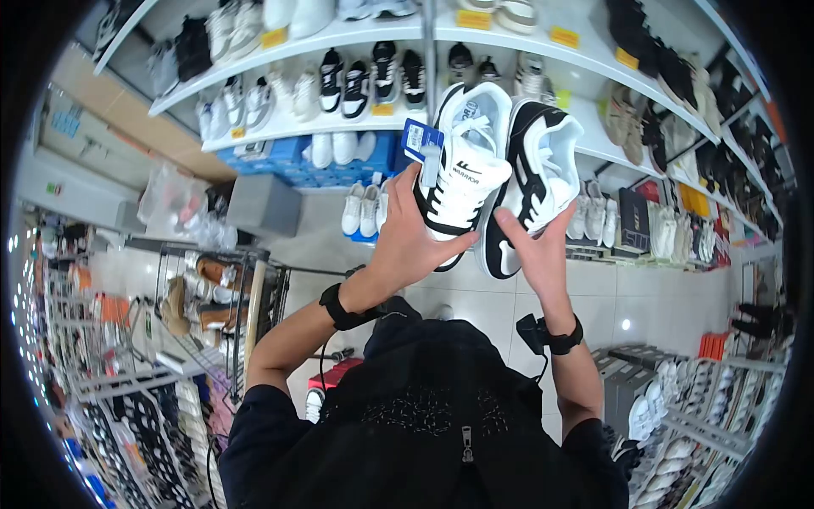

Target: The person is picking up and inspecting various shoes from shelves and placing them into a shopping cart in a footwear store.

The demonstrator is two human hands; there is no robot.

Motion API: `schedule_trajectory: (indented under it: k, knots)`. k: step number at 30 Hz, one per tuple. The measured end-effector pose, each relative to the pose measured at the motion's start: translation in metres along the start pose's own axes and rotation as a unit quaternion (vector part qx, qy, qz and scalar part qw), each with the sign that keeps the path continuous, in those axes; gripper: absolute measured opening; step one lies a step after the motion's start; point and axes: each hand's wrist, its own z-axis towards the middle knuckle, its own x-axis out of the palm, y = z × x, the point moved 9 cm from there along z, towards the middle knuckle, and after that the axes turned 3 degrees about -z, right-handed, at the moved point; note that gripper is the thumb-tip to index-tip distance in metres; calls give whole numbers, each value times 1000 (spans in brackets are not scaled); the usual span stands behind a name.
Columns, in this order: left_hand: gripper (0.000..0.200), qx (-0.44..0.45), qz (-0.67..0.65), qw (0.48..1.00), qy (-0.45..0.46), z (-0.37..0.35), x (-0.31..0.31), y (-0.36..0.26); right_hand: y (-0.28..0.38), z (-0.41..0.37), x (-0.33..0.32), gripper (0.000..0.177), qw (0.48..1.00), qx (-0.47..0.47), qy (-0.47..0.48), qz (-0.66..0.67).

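Observation:
A pair of black-and-white sneakers is held up in front of the shelves, one shoe in each hand. My left hand is closed round the left sneaker, whose tongue reads "WARRIOR". From that shoe hangs a blue-and-white tag, with a grey piece beside it. My right hand grips the right sneaker, thumb on its front part near the laces. Both shoes are tilted with their toes toward me and their openings away. They are side by side and seem to touch.
Shelves full of shoes with yellow price labels curve across the front. A wire cart with brown and white shoes stands at left, near a grey box. White sneakers rest low ahead. Shoe racks stand at lower right.

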Motion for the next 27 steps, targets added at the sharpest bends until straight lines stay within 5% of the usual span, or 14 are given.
schedule_trajectory:
  k: [7, 16, 20, 24, 27]
  knots:
    - [114, 62, -43, 995, 58, 43, 65, -20, -9, 13, -59, 99, 994, -31, -89, -54]
    - [110, -44, -153, 975, 158, 131, 148, -8, -7, 87, -113, 109, 964, -88, -144, -208]
    - [114, -30, -115, 978, 172, 180, 170, -6, 6, 137, -125, 110, 941, -114, -155, -278]
    - [107, 99, -71, 978, 172, 226, 188, -6, 5, 184, -128, 111, 941, -129, -135, -282]
    - [99, 67, -103, 985, 122, 257, 190, -8, 16, 206, -133, 112, 931, -149, -131, -306]
